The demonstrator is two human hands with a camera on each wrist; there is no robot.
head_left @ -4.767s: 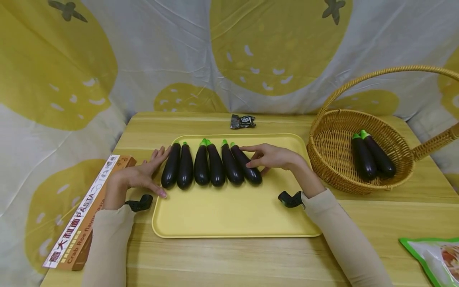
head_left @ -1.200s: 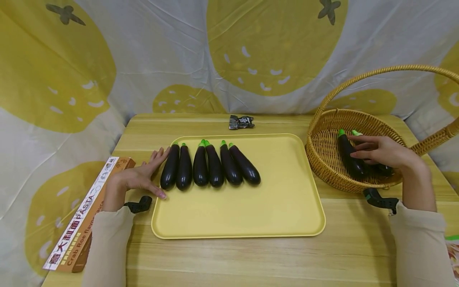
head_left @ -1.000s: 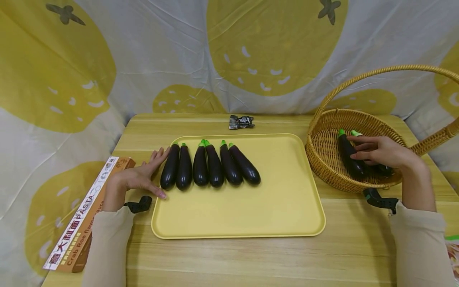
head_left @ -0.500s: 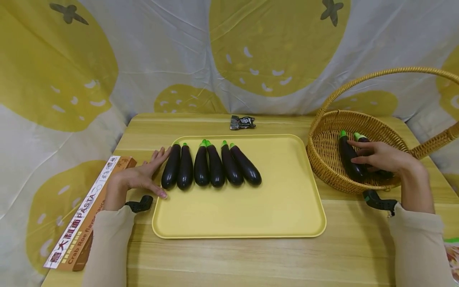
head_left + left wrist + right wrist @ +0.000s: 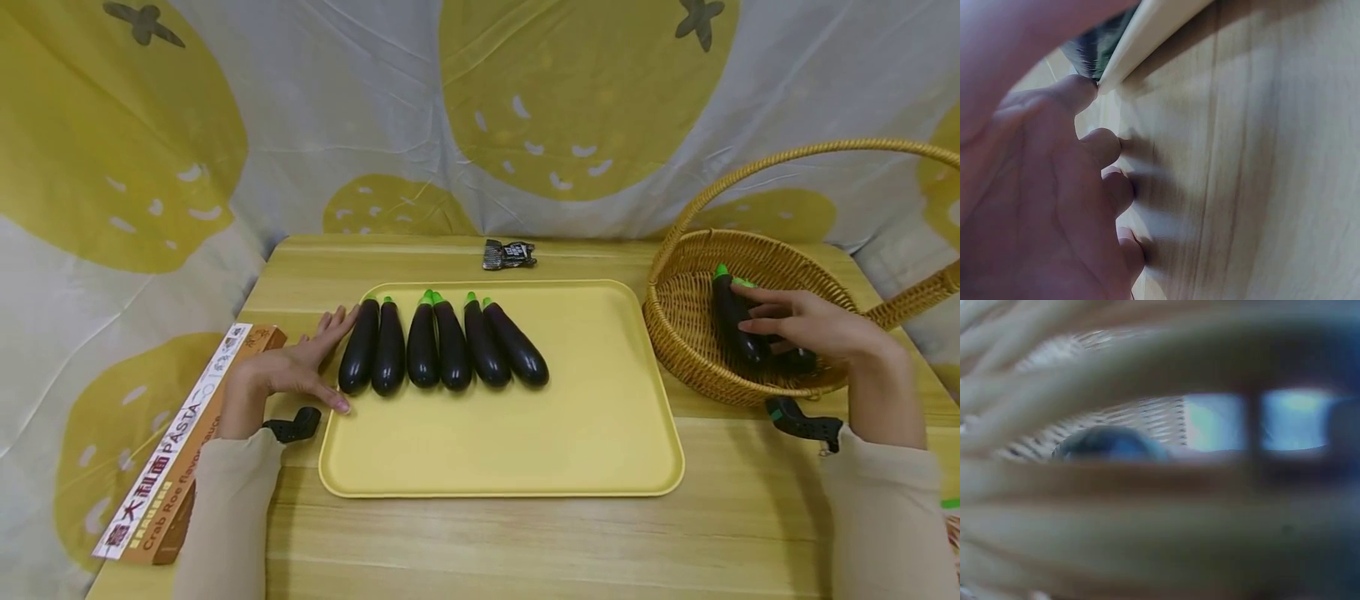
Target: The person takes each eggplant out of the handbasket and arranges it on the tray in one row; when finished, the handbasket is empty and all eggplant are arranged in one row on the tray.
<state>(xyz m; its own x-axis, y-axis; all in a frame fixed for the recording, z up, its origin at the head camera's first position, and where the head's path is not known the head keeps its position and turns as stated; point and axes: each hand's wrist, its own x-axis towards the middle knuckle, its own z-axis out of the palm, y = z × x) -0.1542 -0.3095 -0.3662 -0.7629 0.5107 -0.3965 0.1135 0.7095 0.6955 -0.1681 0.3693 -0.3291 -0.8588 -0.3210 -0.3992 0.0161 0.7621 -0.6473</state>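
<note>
Several dark purple eggplants [image 5: 453, 346] with green stems stand in a row along the back left of the yellow tray [image 5: 510, 458]. My left hand [image 5: 296, 367] lies at the tray's left edge with fingers spread, the thumb over the rim and the fingertips near the leftmost eggplant [image 5: 358, 346]. Inside the wicker basket [image 5: 690, 358], my right hand [image 5: 817, 325] reaches over two eggplants. Its bent fingers and thumb grip the left one, an eggplant [image 5: 731, 312]; the other eggplant [image 5: 797, 362] is mostly hidden beneath the hand. The right wrist view is blurred.
An orange and white pasta box [image 5: 172, 458] lies left of the tray, beside my left forearm. A small black packet [image 5: 510, 255] is behind the tray. The basket's tall handle [image 5: 810, 148] arches over it. A green-edged bag [image 5: 952, 504] shows at the right edge.
My right hand has moved from the rightmost tray eggplant into the basket. The basket's eggplants have shifted left, and the left one has risen slightly in the last half second. My left hand stays put.
</note>
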